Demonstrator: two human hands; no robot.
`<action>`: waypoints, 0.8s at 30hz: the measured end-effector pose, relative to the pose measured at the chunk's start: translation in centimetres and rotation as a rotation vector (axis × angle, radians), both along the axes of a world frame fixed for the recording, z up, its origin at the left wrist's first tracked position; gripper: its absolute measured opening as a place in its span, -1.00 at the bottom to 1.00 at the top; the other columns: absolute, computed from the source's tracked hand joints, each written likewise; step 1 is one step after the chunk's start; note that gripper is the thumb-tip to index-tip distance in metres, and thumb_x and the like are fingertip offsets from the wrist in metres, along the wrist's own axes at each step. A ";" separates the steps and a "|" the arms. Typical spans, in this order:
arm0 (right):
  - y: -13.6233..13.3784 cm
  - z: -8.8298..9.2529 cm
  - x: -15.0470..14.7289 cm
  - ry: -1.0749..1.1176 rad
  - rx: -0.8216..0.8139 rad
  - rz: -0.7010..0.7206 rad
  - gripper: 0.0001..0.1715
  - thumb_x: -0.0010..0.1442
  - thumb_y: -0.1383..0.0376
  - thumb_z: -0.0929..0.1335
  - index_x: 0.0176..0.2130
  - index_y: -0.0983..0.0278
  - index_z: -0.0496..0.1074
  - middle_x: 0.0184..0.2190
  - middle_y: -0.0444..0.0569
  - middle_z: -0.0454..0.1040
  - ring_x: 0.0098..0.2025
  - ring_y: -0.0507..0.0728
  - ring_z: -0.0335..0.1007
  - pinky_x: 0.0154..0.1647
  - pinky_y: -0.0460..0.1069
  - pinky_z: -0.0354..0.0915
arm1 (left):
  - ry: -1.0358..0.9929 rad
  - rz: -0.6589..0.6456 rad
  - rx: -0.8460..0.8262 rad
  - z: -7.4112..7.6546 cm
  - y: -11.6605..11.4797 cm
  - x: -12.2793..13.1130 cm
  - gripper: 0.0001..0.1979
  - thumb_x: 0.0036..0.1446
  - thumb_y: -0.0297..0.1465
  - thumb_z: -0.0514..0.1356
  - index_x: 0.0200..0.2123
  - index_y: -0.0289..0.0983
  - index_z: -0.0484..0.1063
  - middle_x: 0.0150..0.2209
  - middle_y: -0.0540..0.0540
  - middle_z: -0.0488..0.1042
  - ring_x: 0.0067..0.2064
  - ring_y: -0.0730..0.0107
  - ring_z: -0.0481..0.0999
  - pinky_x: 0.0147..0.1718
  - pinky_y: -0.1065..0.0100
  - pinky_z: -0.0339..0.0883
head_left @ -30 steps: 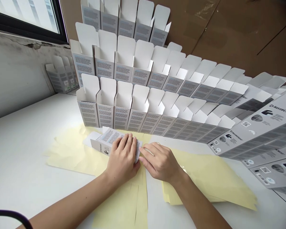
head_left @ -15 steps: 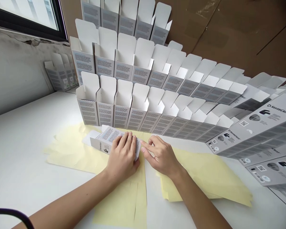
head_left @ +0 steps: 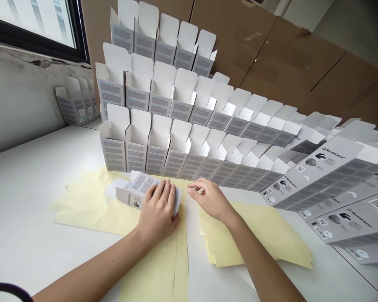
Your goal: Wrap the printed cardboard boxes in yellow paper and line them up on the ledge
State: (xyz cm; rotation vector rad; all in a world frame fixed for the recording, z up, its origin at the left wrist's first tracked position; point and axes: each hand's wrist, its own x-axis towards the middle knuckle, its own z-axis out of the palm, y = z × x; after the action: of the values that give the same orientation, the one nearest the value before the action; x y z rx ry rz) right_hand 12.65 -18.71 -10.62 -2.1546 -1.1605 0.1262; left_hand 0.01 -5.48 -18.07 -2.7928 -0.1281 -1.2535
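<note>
A small grey and white carton [head_left: 138, 191] lies on its side on pale yellow sheets [head_left: 91, 205] spread over the white table [head_left: 25, 201]. My left hand [head_left: 159, 207] lies on top of the carton, fingers together and curled over its near end, gripping it. My right hand [head_left: 209, 197] hovers just right of that end, fingers loosely bent and apart, holding nothing I can see.
Rows of upright open cartons [head_left: 164, 147] stand stacked in tiers right behind my hands. Flat cartons [head_left: 327, 172] lean in a long pile at the right. More cartons [head_left: 75, 105] stand by the wall under a window. Brown cardboard [head_left: 271, 50] backs the stacks.
My right hand has drawn back from the carton's end and lifted slightly. The left hand has kept its hold on the carton. The view has tilted a little.
</note>
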 end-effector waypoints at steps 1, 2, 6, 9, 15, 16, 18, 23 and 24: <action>0.3 0.3 0.3 0.032 -0.066 0.009 -0.68 0.21 0.12 0.33 -0.19 0.26 0.56 -0.18 0.05 0.49 -0.18 0.14 0.40 -0.27 -0.01 0.30 | 0.004 0.000 -0.002 0.0 0.0 0.0 -0.43 -0.02 -0.35 0.09 0.05 -0.55 0.38 0.10 -0.45 0.39 0.15 -0.08 0.36 0.06 0.02 0.17; 0.5 0.4 0.7 0.077 -0.111 0.033 -0.64 0.21 0.08 0.33 -0.16 0.26 0.55 -0.14 0.05 0.49 -0.14 0.15 0.40 -0.21 0.01 0.30 | 0.008 0.001 -0.006 0.0 0.0 0.0 -0.44 -0.02 -0.36 0.09 0.05 -0.54 0.38 0.10 -0.45 0.39 0.15 -0.07 0.36 0.06 0.02 0.17; 1.5 -0.1 1.8 0.380 -0.119 0.242 -0.54 0.19 0.02 0.35 -0.05 0.26 0.51 -0.10 0.03 0.50 -0.12 0.12 0.38 -0.09 0.02 0.28 | 0.002 0.003 -0.012 0.0 0.0 0.1 -0.45 0.00 -0.36 0.08 0.06 -0.52 0.38 0.09 -0.42 0.41 0.15 -0.06 0.37 0.06 0.03 0.16; 1.9 -1.5 2.2 0.525 -0.064 0.318 -0.48 0.14 0.00 0.39 -0.04 0.30 0.50 -0.24 0.00 0.49 -0.24 0.08 0.34 -0.17 -0.01 0.28 | -0.009 0.001 -0.009 0.1 0.0 0.1 -0.46 0.02 -0.36 0.07 0.06 -0.52 0.39 0.08 -0.42 0.42 0.14 -0.06 0.38 0.06 0.03 0.16; 1.8 -3.1 2.2 0.538 0.013 0.364 -0.50 0.08 0.03 0.45 -0.11 0.32 0.47 -0.30 -0.04 0.40 -0.27 0.06 0.29 -0.21 -0.03 0.25 | -0.022 -0.006 -0.007 0.1 0.0 0.1 -0.46 0.01 -0.36 0.09 0.05 -0.54 0.39 0.08 -0.43 0.41 0.13 -0.08 0.38 0.04 0.03 0.17; 1.7 -3.1 2.2 0.554 0.016 0.376 -0.49 0.06 0.04 0.46 -0.10 0.32 0.46 -0.29 -0.04 0.40 -0.25 0.06 0.29 -0.20 -0.04 0.25 | -0.021 -0.008 -0.005 0.1 0.0 0.1 -0.45 0.00 -0.36 0.09 0.05 -0.55 0.39 0.08 -0.43 0.41 0.14 -0.08 0.38 0.04 0.03 0.17; 1.6 -3.0 2.2 0.585 0.018 0.402 -0.45 0.02 0.07 0.49 -0.07 0.31 0.44 -0.26 -0.03 0.41 -0.23 0.07 0.31 -0.19 -0.04 0.25 | -0.018 -0.007 0.000 0.1 0.0 0.1 -0.45 0.00 -0.36 0.09 0.05 -0.55 0.38 0.08 -0.43 0.41 0.14 -0.09 0.37 0.04 0.03 0.17; 1.7 -3.6 2.5 0.609 0.062 0.407 -0.41 -0.10 0.13 0.55 -0.10 0.31 0.47 -0.29 -0.05 0.43 -0.27 0.06 0.32 -0.22 -0.05 0.25 | 0.004 0.007 0.003 0.2 0.0 0.0 -0.44 0.01 -0.35 0.10 0.06 -0.53 0.37 0.11 -0.43 0.39 0.13 -0.09 0.37 0.03 0.03 0.18; 1.8 -3.7 2.6 0.607 0.076 0.397 -0.43 -0.11 0.13 0.56 -0.13 0.30 0.48 -0.30 -0.06 0.43 -0.29 0.05 0.31 -0.23 -0.05 0.25 | 0.005 0.008 0.004 0.2 0.0 0.0 -0.45 0.01 -0.35 0.10 0.06 -0.53 0.37 0.11 -0.43 0.39 0.13 -0.08 0.37 0.03 0.03 0.18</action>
State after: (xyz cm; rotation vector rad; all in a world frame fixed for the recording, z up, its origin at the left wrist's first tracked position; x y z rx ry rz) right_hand 15.23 -16.86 -14.36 -1.6161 -1.1720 0.8333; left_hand 0.00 -5.43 -17.87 -2.7889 -0.1368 -1.2434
